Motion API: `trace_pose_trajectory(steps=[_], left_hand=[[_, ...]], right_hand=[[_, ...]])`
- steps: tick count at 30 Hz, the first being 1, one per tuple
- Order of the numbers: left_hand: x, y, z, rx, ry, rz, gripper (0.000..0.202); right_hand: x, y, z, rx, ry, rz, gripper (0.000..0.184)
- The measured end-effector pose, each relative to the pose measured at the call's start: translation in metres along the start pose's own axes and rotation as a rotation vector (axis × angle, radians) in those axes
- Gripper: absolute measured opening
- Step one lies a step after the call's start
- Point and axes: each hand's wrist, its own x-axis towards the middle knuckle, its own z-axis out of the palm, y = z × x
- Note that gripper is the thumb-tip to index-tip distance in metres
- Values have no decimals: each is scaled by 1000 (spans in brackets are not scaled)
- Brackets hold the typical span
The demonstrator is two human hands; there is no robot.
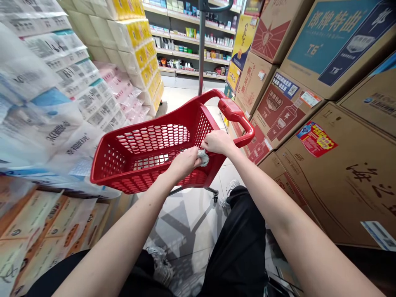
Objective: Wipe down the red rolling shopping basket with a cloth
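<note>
- Two bare hands at the near rim of a red perforated plastic shopping basket [145, 152] on a wheeled frame, in a narrow shop aisle.
- Left of the basket: stacked plastic-wrapped packs of white paper goods [46, 82], printed in grey and blue, leaning close to the basket's left wall; below them, brown and cream printed cartons [37, 231].
- Beyond the basket's far left corner: a tall stack of yellow-and-white wrapped packs [139, 45], with pink packs [123, 90] lower down beside it.
- Left hand [185, 161] curled over the basket's near rim, fingers closed on a small crumpled grey-white cloth [203, 156] pressed against the rim.
- Cloth lying between both hands, at the basket's near right corner, touching the red plastic.
- Right hand [218, 142] just right of the cloth, fingers bent and pinching the rim's edge, knuckles up; touching or just beside the cloth, which of the two cannot be told.
- Red basket handle [236, 117] arching just behind the right hand.
- Behind the basket: a grey upright metal pole [201, 49], and farther back shop shelves [198, 41] with small bottles and boxes.
- Right of the basket: stacked brown cardboard cartons [340, 165] with red, blue and black print.
- Below the basket: pale tiled floor [188, 214] and black trouser legs [241, 247].
</note>
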Motion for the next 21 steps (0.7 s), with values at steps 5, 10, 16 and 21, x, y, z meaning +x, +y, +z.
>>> trace_pose_trajectory(steps=[5, 10, 16, 21], left_hand=[[-7, -6, 4, 95, 32, -57, 18], [-31, -31, 3, 176, 34, -81, 20], [-79, -89, -6, 284, 14, -138, 26], [-120, -134, -10, 354, 108, -165, 33]], right_hand=[[-2, -3, -1, -3, 12, -30, 43], [-1, -2, 2, 4, 44, -39, 45], [-1, -1, 4, 10, 51, -51, 46], [-2, -5, 3, 17, 53, -45, 44]])
